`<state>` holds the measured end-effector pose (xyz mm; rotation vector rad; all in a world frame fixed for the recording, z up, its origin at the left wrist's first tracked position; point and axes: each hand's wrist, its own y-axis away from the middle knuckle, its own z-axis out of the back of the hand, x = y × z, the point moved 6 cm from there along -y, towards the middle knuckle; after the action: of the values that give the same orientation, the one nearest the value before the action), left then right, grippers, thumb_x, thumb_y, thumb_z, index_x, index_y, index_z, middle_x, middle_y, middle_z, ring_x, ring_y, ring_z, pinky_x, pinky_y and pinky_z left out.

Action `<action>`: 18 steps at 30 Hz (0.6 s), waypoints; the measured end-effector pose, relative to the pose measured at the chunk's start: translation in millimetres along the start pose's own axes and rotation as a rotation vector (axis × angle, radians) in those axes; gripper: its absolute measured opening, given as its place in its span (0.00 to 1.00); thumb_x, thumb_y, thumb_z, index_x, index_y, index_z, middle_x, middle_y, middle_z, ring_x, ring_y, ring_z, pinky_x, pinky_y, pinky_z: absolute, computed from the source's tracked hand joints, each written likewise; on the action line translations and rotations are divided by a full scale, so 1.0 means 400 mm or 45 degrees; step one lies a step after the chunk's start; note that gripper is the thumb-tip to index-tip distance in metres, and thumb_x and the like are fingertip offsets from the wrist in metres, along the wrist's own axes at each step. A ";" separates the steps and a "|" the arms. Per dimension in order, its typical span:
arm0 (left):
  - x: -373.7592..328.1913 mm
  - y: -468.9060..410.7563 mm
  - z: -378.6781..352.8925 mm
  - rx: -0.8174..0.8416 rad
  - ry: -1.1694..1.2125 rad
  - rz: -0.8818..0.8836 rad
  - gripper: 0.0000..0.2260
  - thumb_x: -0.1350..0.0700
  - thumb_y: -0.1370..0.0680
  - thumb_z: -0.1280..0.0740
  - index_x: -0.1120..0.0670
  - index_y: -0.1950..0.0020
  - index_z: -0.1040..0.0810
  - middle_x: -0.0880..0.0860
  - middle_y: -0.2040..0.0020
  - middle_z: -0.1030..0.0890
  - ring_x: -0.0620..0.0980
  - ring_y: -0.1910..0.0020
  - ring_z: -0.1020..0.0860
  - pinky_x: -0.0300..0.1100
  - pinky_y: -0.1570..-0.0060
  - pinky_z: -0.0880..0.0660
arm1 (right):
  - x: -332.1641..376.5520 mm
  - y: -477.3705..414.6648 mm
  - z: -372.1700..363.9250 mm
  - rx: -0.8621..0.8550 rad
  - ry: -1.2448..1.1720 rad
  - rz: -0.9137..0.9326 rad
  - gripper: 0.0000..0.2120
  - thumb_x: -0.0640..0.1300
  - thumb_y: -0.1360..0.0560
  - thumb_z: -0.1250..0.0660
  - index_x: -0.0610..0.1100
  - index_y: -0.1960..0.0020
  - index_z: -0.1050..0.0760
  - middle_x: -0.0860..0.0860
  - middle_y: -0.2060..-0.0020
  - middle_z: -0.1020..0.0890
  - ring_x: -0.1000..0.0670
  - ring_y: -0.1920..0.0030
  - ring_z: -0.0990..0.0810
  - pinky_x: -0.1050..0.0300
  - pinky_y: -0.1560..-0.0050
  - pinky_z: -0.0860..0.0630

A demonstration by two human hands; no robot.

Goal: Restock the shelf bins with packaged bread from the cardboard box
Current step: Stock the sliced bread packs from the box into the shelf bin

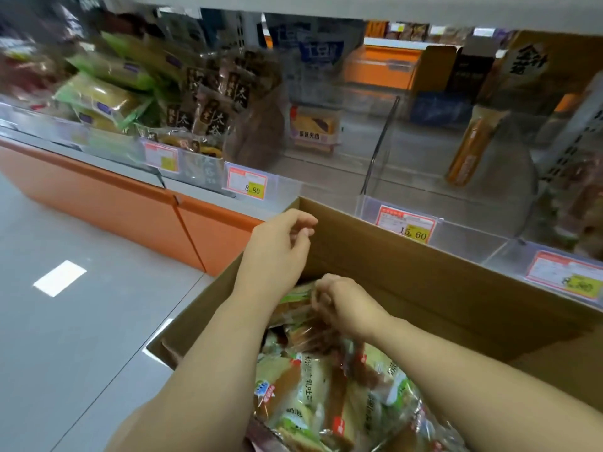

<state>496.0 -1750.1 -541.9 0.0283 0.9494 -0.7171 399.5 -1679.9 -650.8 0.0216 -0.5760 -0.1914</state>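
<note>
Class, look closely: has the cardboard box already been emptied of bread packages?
No: the cardboard box holds a heap of bread packages, and the right hand grips one of them.

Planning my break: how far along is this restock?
Done: the clear plastic bins on the left look full. In hand: the right hand grips a green-edged bread packet inside the brown cardboard box; the left hand hovers empty. Left: the box is heaped, the 15.60-tagged bin nearly bare.

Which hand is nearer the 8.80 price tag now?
Left. The left hand is just below and right of the 8.80 price tag; the right hand is farther down, pinching a bread package.
</note>
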 end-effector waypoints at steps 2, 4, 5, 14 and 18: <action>0.003 0.001 -0.003 0.037 -0.017 0.030 0.09 0.60 0.22 0.36 0.48 0.46 0.21 0.40 0.55 0.21 0.39 0.53 0.23 0.32 0.50 0.28 | 0.002 0.019 0.057 -0.070 -0.162 0.007 0.09 0.36 0.26 0.37 0.49 0.60 0.28 0.52 0.56 0.23 0.53 0.53 0.24 0.57 0.50 0.28; 0.005 0.002 -0.011 0.090 -0.041 0.054 0.09 0.59 0.21 0.36 0.48 0.45 0.21 0.41 0.54 0.21 0.39 0.52 0.24 0.30 0.51 0.29 | 0.000 0.049 0.121 -0.103 -0.295 -0.019 0.09 0.37 0.23 0.38 0.49 0.60 0.29 0.52 0.49 0.20 0.56 0.45 0.24 0.59 0.45 0.27; 0.006 0.004 -0.014 0.112 -0.044 0.067 0.09 0.59 0.21 0.36 0.48 0.45 0.21 0.41 0.53 0.21 0.39 0.52 0.24 0.28 0.52 0.30 | -0.002 0.068 0.154 -0.112 -0.380 -0.033 0.08 0.38 0.22 0.38 0.47 0.59 0.29 0.53 0.46 0.21 0.57 0.44 0.24 0.58 0.45 0.25; -0.059 0.035 -0.033 0.308 0.264 0.303 0.14 0.49 0.21 0.37 0.46 0.36 0.26 0.39 0.47 0.24 0.38 0.47 0.25 0.41 0.43 0.26 | 0.054 0.293 0.392 -0.361 -0.278 0.184 0.05 0.38 0.22 0.38 0.47 0.56 0.28 0.59 0.45 0.22 0.63 0.49 0.23 0.72 0.53 0.28; -0.117 0.061 -0.079 0.604 0.542 0.534 0.19 0.45 0.22 0.37 0.48 0.32 0.30 0.44 0.47 0.19 0.45 0.51 0.19 0.37 0.58 0.22 | 0.063 0.376 0.449 -0.513 -0.140 0.379 0.03 0.39 0.24 0.37 0.45 0.56 0.28 0.55 0.45 0.21 0.68 0.50 0.26 0.75 0.53 0.32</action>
<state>469.5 -1695.4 -532.4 0.8020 1.1097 -0.5366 348.6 -1531.0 -475.4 -0.4649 -0.6343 -0.0159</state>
